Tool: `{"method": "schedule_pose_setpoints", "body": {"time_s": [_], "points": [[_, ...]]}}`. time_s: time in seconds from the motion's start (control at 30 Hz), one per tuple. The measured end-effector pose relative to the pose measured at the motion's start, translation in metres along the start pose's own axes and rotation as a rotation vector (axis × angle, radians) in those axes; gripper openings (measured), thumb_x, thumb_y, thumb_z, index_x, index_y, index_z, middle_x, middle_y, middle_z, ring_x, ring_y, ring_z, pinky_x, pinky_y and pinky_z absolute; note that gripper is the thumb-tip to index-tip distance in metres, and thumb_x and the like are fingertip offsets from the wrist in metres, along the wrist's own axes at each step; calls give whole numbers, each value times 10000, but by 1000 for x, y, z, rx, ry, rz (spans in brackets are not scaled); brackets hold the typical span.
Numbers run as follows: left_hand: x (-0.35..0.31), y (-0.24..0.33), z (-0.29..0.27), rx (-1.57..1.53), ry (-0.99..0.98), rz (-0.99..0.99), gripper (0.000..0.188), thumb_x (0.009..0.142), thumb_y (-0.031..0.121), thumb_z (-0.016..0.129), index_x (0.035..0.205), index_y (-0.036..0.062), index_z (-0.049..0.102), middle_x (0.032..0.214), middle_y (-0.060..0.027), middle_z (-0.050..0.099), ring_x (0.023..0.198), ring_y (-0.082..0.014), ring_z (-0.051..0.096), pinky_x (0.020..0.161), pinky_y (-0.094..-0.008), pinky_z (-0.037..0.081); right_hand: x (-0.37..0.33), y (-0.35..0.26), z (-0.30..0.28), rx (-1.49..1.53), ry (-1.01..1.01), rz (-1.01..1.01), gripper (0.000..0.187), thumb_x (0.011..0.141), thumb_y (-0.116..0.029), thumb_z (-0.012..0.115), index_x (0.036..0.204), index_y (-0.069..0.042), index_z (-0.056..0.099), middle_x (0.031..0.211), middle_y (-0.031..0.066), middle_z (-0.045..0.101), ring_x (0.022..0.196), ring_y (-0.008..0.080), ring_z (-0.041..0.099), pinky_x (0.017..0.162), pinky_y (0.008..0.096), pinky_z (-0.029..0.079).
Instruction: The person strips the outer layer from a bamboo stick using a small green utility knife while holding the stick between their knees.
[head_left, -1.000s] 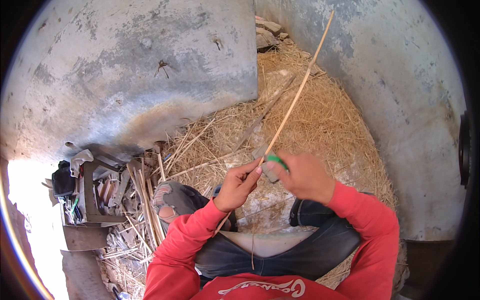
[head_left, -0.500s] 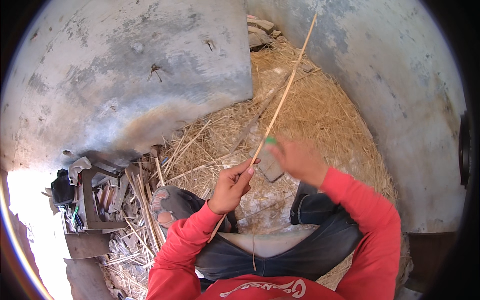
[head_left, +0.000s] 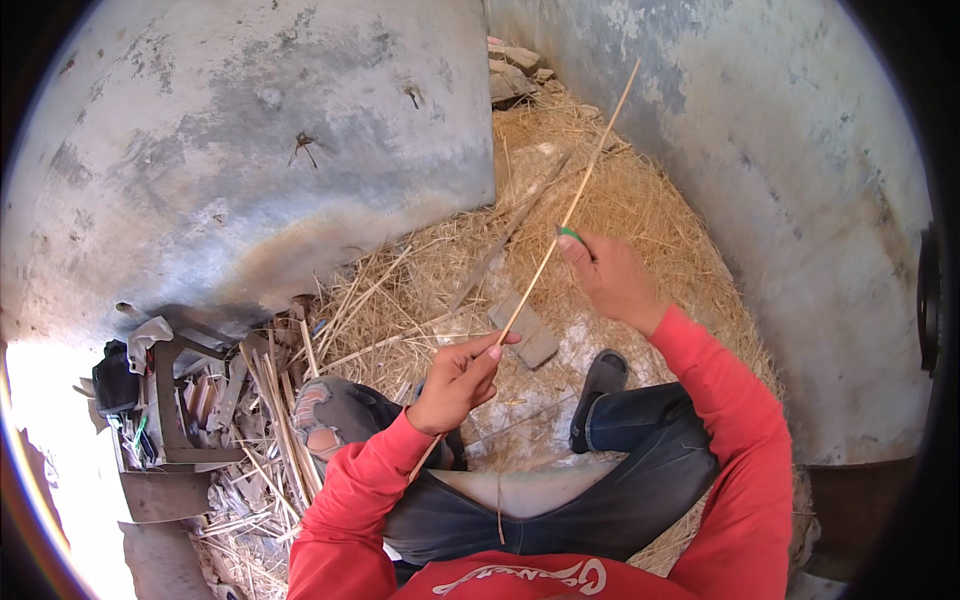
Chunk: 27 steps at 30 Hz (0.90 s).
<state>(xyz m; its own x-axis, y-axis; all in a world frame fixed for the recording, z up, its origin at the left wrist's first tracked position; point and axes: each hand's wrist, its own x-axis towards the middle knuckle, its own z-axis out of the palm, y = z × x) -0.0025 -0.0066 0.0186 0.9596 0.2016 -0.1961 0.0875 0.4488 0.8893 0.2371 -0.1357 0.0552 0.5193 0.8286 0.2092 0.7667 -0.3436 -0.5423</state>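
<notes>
Two hands, both mine. Left hand [head_left: 462, 383]: one thin stick [head_left: 543, 265], pinched between thumb and index, other fingers curled in. Right hand [head_left: 618, 280]: closed round one small green tool [head_left: 570, 233], thumb along it, mostly hidden in the grip so can't tell its exact kind. Tool is up against the stick, partway along it, beyond the left hand. One stick held, total: slants from my left wrist up to the right, far end in front of the right wall [head_left: 800, 230], lower end by my left sleeve [head_left: 370, 490]. Two red sleeves.

Floor: straw [head_left: 650, 190] all over, uncountable. One grey slab [head_left: 523, 330] lying flat just past the left hand, one dark strip [head_left: 510, 230] farther off, left of the stick. One dark shoe [head_left: 603, 375] clearly seen, right foot. Walls: two, left wall [head_left: 230, 150] with two dark bits [head_left: 303, 148] sticking out. Left side: one black bag [head_left: 115, 380], one pale cloth [head_left: 150, 338], one frame [head_left: 172, 410], several loose sticks [head_left: 278, 415], overlapping, no exact count.
</notes>
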Motion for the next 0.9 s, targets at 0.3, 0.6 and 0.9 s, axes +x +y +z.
{"method": "schedule_pose_setpoints", "body": {"time_s": [0.3,0.6,0.9], "points": [[-7,7,-6,-29,12,-52,367,1082,180,444,1373,-27,530,586,80,269,467,-31,227,449,-223,217,-23,-31,24,94,-98,-30,496,1032,-481,438,1142,-71,695,757,234,656,687,419,649,657,494,519],[-9,3,7,175,-122,-6,370,1078,197,463,1380,2,553,600,81,331,497,-13,296,469,-217,234,26,148,-81,302,466,438,511,1032,-484,466,914,-31,670,614,6,433,554,105,420,539,298,359],[5,-6,6,263,87,192,372,1048,160,539,1394,26,568,648,77,442,536,-9,380,493,-197,310,5,41,-61,628,205,318,382,961,-438,637,937,-59,682,614,-76,426,512,36,362,489,244,289]]}}
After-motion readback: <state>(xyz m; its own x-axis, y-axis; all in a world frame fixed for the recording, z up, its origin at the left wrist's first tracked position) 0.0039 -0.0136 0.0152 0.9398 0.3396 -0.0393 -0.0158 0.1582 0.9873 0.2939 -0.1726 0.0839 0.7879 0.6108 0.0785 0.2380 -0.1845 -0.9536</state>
